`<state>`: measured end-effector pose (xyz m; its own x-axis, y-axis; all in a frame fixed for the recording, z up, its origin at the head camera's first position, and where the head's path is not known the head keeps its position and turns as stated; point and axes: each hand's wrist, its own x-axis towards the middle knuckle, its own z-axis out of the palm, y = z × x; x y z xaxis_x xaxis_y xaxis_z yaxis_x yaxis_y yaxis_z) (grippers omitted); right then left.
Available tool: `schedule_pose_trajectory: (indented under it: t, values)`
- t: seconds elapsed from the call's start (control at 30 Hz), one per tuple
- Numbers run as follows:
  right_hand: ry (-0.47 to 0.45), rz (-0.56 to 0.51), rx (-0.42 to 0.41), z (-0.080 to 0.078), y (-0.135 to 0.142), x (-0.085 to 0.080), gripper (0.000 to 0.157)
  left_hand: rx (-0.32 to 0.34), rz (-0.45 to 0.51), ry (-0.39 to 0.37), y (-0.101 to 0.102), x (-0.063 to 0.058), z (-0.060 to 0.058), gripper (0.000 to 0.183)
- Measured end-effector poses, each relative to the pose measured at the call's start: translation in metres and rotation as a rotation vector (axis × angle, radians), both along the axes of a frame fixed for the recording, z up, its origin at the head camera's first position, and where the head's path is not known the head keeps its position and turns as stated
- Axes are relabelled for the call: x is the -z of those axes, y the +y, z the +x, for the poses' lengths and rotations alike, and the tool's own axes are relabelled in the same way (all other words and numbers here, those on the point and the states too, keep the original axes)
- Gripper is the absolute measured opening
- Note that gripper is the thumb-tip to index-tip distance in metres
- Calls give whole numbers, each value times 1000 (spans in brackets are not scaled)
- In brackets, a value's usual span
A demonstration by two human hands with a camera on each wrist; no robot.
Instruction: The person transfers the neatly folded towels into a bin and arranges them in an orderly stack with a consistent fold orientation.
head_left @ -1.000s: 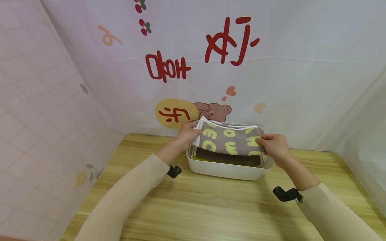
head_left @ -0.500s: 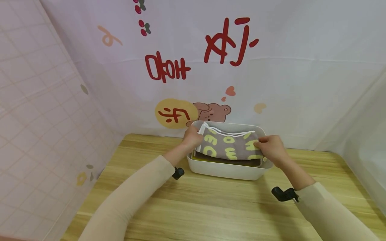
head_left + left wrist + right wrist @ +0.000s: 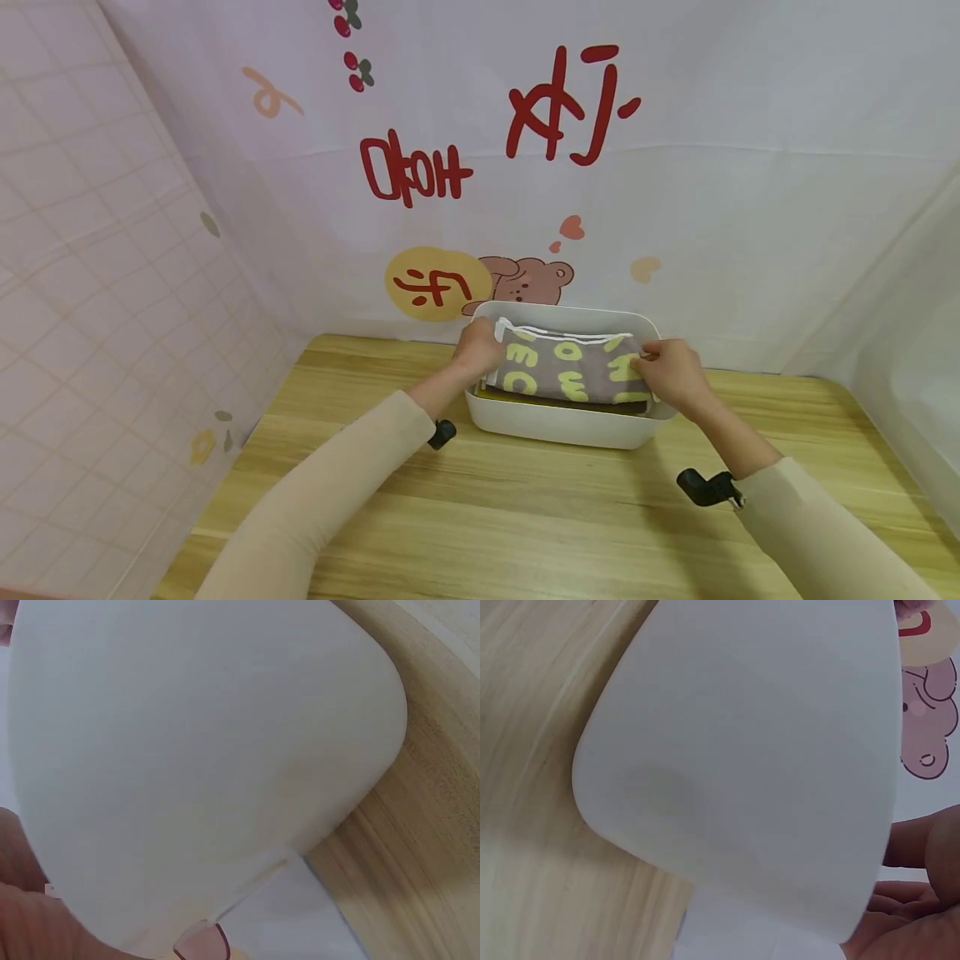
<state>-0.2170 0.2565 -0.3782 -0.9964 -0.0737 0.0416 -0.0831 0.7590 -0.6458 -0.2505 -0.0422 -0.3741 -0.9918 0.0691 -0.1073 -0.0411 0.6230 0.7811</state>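
A folded grey towel (image 3: 573,367) with yellow-green letters and white edging lies inside a white oval-cornered bin (image 3: 562,429), over a darker folded layer with a yellow edge (image 3: 517,399). My left hand (image 3: 480,346) holds the towel's left end; its fingertips are partly hidden. At the right end, my right hand (image 3: 671,371) pinches the towel between thumb and fingers. Both wrist views are mostly filled by the bin's outer wall (image 3: 210,750), with fingers of the left hand (image 3: 37,922) and of the right hand (image 3: 915,915) past its rim.
The bin stands on a wood-grain table (image 3: 540,517), close to a white backdrop (image 3: 712,208) printed with a bear and red characters. A gridded white sheet (image 3: 97,317) hangs at the left. Black wrist mounts (image 3: 705,487) hang below both forearms.
The towel has gone down from above the bin's rim into the bin, both hands lowering with it. It now covers more of the darker layer below. The bin has stayed in place.
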Motion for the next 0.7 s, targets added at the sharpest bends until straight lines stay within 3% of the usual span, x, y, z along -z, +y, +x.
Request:
schedule_pose_trajectory:
  t: [0.2, 0.37, 0.5, 0.7]
  values:
    - [19, -25, -7, 3, 5, -9, 49, 25, -10, 62, -4, -7, 3, 31]
    - [38, -66, -19, 12, 17, -15, 53, 16, 78, 94, -12, -19, 9, 53]
    - [119, -81, -10, 24, 26, -14, 53, 13, 97, 199, -23, -24, 16, 51]
    - [228, -109, -2, 38, 47, -3, 54, -6, 78, 384, -50, -18, 25, 42]
